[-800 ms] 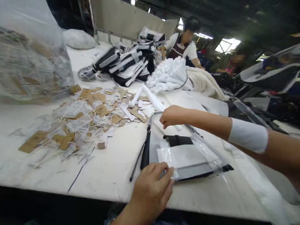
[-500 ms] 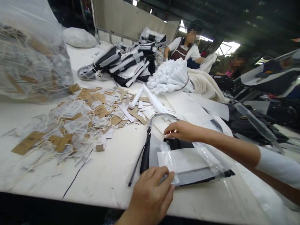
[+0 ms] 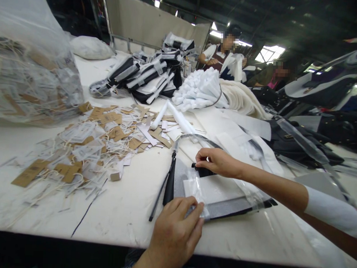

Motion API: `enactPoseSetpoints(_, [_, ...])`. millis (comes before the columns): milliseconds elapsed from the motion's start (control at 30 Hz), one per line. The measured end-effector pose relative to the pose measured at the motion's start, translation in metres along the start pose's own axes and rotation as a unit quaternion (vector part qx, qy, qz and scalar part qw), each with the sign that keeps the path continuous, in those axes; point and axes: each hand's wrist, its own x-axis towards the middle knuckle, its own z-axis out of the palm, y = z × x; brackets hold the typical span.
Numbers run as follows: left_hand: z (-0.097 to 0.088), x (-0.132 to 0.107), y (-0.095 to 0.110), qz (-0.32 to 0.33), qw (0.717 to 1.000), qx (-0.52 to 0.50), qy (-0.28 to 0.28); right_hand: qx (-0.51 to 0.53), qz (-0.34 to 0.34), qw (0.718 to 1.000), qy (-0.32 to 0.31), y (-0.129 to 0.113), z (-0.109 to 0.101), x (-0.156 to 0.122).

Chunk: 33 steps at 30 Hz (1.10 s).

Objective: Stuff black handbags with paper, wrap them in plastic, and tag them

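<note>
My left hand [image 3: 176,231] comes in from the bottom, its fingers curled and pressed on the near left edge of a handbag [image 3: 228,210]. The handbag lies flat on the table, grey with black edges, its handle [image 3: 193,137] wrapped in clear film. A white sheet [image 3: 214,189] and clear plastic wrap [image 3: 196,191] lie over its front. A co-worker's hand [image 3: 214,160], on an arm reaching in from the right in a white sleeve, pinches a black flap [image 3: 205,172] on the handbag. My right hand is out of view.
Paper tags with strings [image 3: 87,138] are heaped on the left, below a clear bag full of tags [image 3: 37,74]. Behind lie wrapped black bags [image 3: 151,74] and a bundle of white foam tubes [image 3: 197,89]. Another person [image 3: 222,57] stands at the back.
The co-worker's hand has come down onto the black flap and closed its fingers there. My left hand stays at the handbag's edge. The person at the back has raised white material.
</note>
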Motion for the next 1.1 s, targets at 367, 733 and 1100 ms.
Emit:
enactPoseSetpoints(367, [-0.001,-0.002,0.000,0.006,1.000,0.010,-0.007,-0.170,-0.109,0.967,0.154,-0.027,0.006,-0.016])
enactPoseSetpoints(733, [0.001,-0.001,-0.001,0.009,1.000,0.014,0.002,-0.148,0.004,0.987,0.062,-0.011,0.036,0.011])
enactPoseSetpoints(1100, [-0.001,-0.002,0.001,0.006,1.000,0.018,-0.001,-0.114,0.095,0.989,-0.013,0.001,0.049,0.037])
